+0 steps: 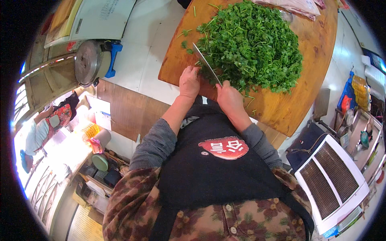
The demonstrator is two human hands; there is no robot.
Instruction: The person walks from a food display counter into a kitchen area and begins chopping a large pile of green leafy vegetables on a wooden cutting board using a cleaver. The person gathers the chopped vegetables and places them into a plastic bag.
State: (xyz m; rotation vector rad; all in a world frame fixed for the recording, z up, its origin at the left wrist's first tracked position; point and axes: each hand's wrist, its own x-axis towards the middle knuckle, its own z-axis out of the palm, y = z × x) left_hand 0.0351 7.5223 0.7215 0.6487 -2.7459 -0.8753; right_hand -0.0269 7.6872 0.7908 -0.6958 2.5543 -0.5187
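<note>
A large heap of chopped leafy green herbs, like cilantro [250,45], covers the middle of a wooden table top [280,111]. My right hand [230,98] is closed around the handle of a knife [208,64], whose blade points up and left along the heap's near left edge. Beside the blade, at the table's near edge, my left hand [190,81] has its fingers curled; whether it pinches any stems cannot be told. Loose sprigs [187,45] lie left of the heap, and a few stem bits lie near its lower edge.
Pinkish cloth or plastic [295,7] lies at the table's far right. A lidded metal pot [87,63] is to the left, beside a blue stool. Another person [57,120] is at the far left. A white heater [331,180] stands at the lower right, near a dark chair-like seat.
</note>
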